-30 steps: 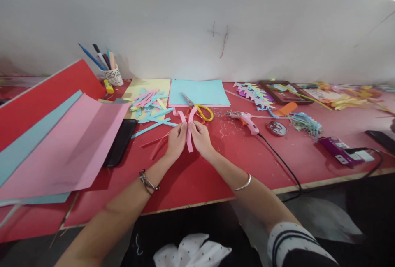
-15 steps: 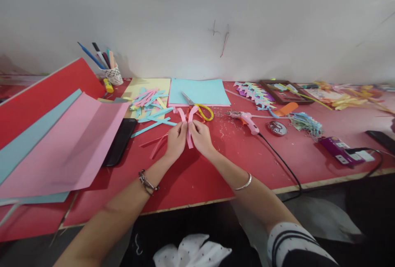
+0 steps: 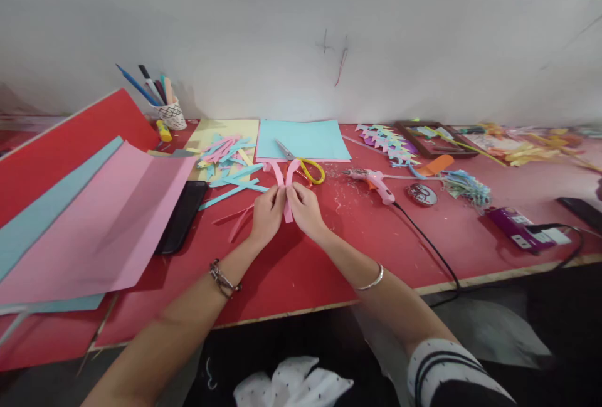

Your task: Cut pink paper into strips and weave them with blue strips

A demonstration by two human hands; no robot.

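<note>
Between my two hands are pink paper strips [image 3: 288, 211], pinched side by side over the red table. Their upper ends spread apart and curl outward, and their lower ends hang below my fingers. My left hand [image 3: 268, 211] is closed on the left side of the strips. From the right, my right hand [image 3: 305, 209] pinches them, its thumb close to the left thumb. Just beyond lie scissors [image 3: 310, 170] with yellow handles, the blades resting on a blue paper sheet [image 3: 310, 134]. Thin pink strips [image 3: 241, 222] lie beside my left hand.
Cut strips [image 3: 230, 153] are piled on yellow paper. A phone [image 3: 184, 216] lies under large pink sheets [image 3: 108, 219] at left. To the right are a pink glue gun [image 3: 374, 182] with a cord, a round tin [image 3: 421, 194] and a purple power box [image 3: 517, 229]. A pen cup [image 3: 173, 115] stands behind.
Both hands keep their pinch on the pink strips, which have shifted very slightly. Nothing else has visibly moved.
</note>
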